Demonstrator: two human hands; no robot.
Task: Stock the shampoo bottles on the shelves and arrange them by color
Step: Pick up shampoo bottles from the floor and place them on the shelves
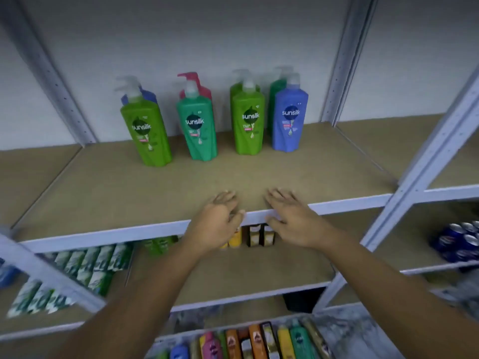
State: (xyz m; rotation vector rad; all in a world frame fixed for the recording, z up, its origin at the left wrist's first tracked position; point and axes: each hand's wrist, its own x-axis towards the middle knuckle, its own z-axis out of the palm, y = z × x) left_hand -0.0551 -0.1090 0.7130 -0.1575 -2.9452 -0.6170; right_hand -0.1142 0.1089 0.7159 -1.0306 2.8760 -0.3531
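**Both hands empty, bottles far back**

Our left hand [220,218] and right hand [290,218] hover open, fingers spread, over the near edge of the shelf [155,193], holding nothing. The shampoo bottles [248,123] stand far back, colours mixed. We judge them full, heavy, smooth-sided: grip the waist, not the pump. Front bottles block the pink bottle [201,86] behind; cans [461,244] sit lower right.

a single wide-angle view, worn on the person's head, faces forward and somewhat down, close to a shelf board [129,198] that spans the middle of the frame. the back wall [207,35] lies far, at the top. the left hand [217,218] and right hand [290,218] reach in from the near bottom edge to the centre. lower shelves [246,275] fill the near bottom, and uprights [425,156] slant at left and right.
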